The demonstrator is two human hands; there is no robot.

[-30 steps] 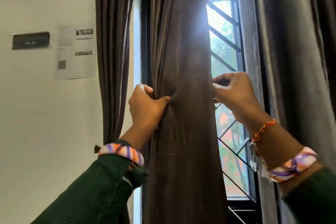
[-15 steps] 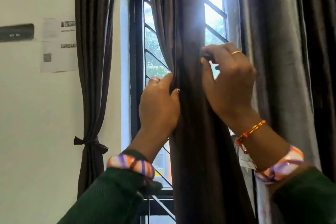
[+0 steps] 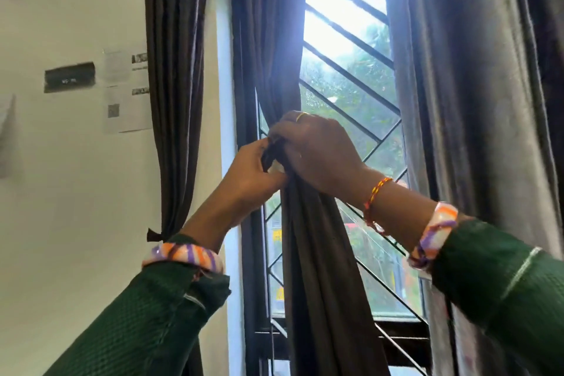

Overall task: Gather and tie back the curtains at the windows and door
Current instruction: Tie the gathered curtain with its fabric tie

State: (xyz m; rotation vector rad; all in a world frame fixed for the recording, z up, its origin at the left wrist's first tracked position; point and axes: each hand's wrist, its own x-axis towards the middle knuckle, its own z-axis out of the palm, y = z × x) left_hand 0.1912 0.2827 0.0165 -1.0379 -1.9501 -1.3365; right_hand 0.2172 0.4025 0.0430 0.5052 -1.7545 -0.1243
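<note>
A dark brown curtain (image 3: 317,268) hangs in front of the barred window (image 3: 351,76), bunched into a narrow neck at mid height. My left hand (image 3: 250,177) pinches a dark strip of fabric (image 3: 268,156) at that neck from the left. My right hand (image 3: 317,152) wraps over the bunched curtain from the right, fingers curled round it. The two hands touch at the neck, and the tie itself is mostly hidden under them.
A second brown curtain (image 3: 174,101) hangs at the left, tied back with a knot (image 3: 155,235) low down. Grey and dark curtains (image 3: 476,101) hang loose at the right. Papers (image 3: 125,91) and a black plate (image 3: 69,77) are on the white wall.
The curtain has been gathered much tighter, baring more window on the right. Both hands have come together at the neck, and the left hand now pinches a fabric strip.
</note>
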